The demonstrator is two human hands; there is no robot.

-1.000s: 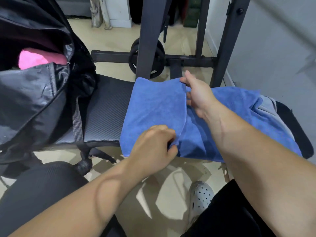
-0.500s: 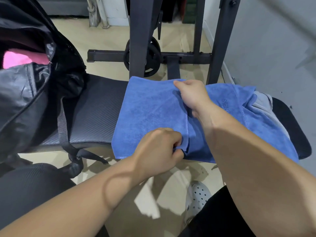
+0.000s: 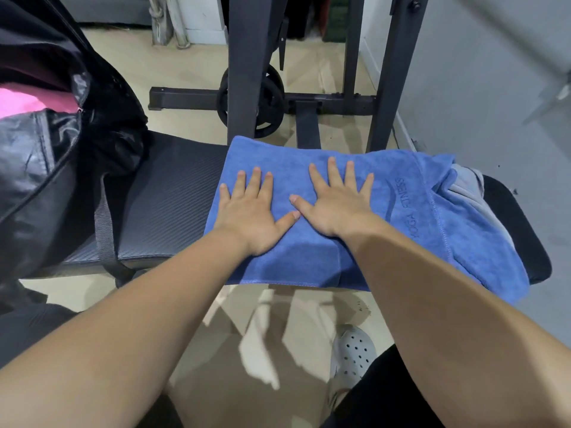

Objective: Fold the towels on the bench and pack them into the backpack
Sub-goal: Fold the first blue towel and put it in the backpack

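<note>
Head view: left hand point(image 3: 253, 211) and right hand point(image 3: 336, 200), fingers spread, press flat side by side on the folded blue towel point(image 3: 309, 261) lying across the bench point(image 3: 173, 205). Open black backpack point(image 3: 61, 156) stands at the bench's left end, pink cloth point(image 3: 27, 101) inside.

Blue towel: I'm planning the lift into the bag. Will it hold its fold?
Probably not unaided: the blue towel looks soft, its edge drooping over the bench. Likely light and floppy; both flat hands, left hand and right hand, should support it underneath.
</note>
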